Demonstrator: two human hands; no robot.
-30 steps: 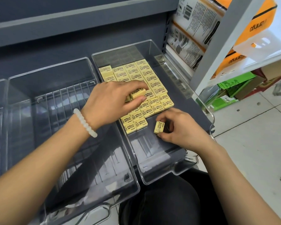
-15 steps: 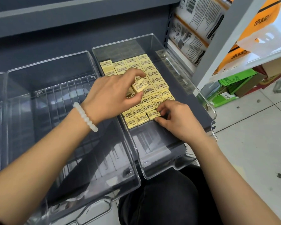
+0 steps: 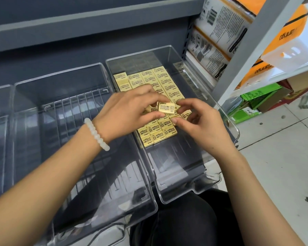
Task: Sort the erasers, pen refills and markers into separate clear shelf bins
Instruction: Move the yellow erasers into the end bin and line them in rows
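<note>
Two clear bins sit side by side: the left bin [image 3: 60, 121] bare, the right bin [image 3: 194, 157] lined with yellow erasers [image 3: 156, 134]. Above those rows, the left hand [image 3: 128, 110] pinches one raised eraser [image 3: 166, 107] between thumb and fingers [image 3: 149, 89]; the right hand [image 3: 203, 125] hovers beside it, fingers loosely curled, holding nothing.

A grey shelf [image 3: 89, 55] is seen carrying clear bins set side by side. The right bin [image 3: 199, 185] is taken as landmark: rows of yellow erasers [image 3: 155, 134] are laid flat across its floor. Just left of it, touching, a second bin [image 3: 64, 96] is placed; further left, a third bin [image 3: 0, 110] is partly cut off.
</note>
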